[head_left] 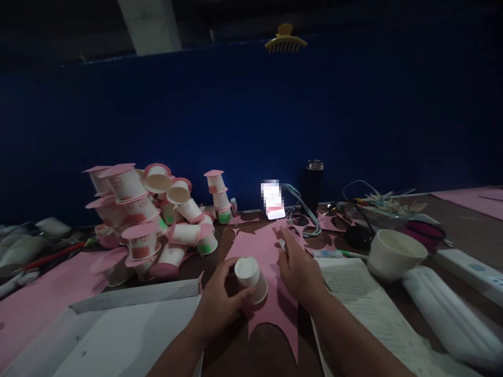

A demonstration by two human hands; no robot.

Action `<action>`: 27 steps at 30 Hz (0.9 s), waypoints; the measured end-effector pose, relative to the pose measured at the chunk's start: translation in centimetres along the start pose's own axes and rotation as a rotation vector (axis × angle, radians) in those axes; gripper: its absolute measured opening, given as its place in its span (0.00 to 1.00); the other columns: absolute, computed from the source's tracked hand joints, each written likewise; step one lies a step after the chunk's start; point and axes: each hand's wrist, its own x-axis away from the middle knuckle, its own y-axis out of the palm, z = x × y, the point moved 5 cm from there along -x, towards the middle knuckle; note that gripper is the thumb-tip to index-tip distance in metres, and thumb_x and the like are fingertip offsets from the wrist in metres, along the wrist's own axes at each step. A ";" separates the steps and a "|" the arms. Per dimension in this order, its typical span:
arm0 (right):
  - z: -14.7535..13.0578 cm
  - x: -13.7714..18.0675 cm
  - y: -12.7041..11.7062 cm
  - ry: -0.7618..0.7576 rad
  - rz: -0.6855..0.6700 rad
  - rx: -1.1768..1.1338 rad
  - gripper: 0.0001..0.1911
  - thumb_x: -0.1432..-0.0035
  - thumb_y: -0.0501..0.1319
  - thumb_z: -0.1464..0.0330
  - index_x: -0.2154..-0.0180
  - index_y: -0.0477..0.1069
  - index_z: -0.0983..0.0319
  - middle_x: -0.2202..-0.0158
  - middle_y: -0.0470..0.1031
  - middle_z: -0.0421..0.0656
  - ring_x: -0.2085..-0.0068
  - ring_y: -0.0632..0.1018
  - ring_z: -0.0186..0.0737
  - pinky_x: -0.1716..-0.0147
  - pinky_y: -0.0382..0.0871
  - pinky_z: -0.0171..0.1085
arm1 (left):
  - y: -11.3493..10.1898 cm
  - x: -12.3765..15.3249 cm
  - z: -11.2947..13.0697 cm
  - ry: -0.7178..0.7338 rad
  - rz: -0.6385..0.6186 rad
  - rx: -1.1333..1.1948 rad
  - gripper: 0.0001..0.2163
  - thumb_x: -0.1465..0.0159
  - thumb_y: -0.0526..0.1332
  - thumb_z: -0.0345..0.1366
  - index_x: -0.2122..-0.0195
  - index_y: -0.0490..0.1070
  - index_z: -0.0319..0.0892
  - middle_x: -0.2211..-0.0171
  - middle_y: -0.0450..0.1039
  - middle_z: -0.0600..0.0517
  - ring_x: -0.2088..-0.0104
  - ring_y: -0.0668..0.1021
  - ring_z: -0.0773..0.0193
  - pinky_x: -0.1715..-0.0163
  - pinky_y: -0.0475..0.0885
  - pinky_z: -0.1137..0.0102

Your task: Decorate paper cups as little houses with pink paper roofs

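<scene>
My left hand [220, 303] is wrapped round a small white paper cup [250, 277] that stands upside down on a sheet of pink paper [271, 309] with cut-out edges. To the cup's right, my right hand [298, 267] lies on the same sheet with its fingers pointing away. A small pale object shows at its fingertips [282, 245], too small to name. Both hands are close together in the middle of the brown table.
A heap of paper cups with pink lids [149, 220] rises at the left. A lit phone [272, 200], cables, a dark flask [313, 187] and a white bowl [395, 254] stand behind and right. Printed paper [365, 303], a white box [129, 324] and a blue partition surround the spot.
</scene>
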 end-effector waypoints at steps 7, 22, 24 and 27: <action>0.4 0.0 0.3 0.008 -0.053 0.006 0.27 0.38 0.48 0.71 0.37 0.54 0.61 0.46 0.74 0.51 0.49 0.76 0.52 0.55 0.67 0.45 | -0.1 0.0 0.4 0.027 -0.073 0.016 0.23 0.47 0.67 0.39 0.49 0.67 0.46 0.50 0.72 0.47 0.50 0.74 0.54 0.47 0.67 0.58; 0.0 0.2 0.4 -0.027 -0.047 0.015 0.26 0.38 0.50 0.71 0.39 0.56 0.59 0.44 0.71 0.49 0.50 0.76 0.53 0.57 0.67 0.45 | 0.2 0.6 1.2 -0.010 -0.173 -0.070 0.25 0.49 0.68 0.36 0.49 0.66 0.45 0.49 0.71 0.47 0.48 0.72 0.51 0.47 0.66 0.57; -0.1 0.2 0.4 -0.030 -0.046 0.010 0.25 0.38 0.50 0.70 0.39 0.56 0.60 0.44 0.72 0.49 0.50 0.76 0.53 0.57 0.67 0.45 | 0.2 0.6 1.2 -0.013 -0.177 -0.072 0.26 0.50 0.68 0.35 0.49 0.66 0.45 0.49 0.71 0.47 0.47 0.71 0.51 0.47 0.65 0.57; -0.1 0.3 0.3 -0.029 -0.046 0.000 0.25 0.38 0.50 0.71 0.39 0.57 0.60 0.45 0.73 0.49 0.51 0.77 0.53 0.57 0.67 0.46 | 0.2 0.6 1.1 -0.026 -0.183 -0.069 0.26 0.50 0.69 0.33 0.49 0.66 0.45 0.49 0.71 0.47 0.48 0.71 0.53 0.46 0.63 0.58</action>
